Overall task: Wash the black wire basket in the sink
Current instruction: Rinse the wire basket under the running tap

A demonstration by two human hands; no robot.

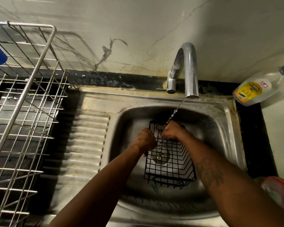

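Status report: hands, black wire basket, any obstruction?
Left hand grips black wire basket rim; right hand grips far end. Basket in steel sink, under thin water stream. Nothing blocking.

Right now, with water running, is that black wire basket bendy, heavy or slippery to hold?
Probably stiff: the black wire basket has a straight, boxy grid shape though the left hand grips one edge. Likely light: it is mostly gaps between thin wires. Maybe slippery, since the water stream lands by the right hand.
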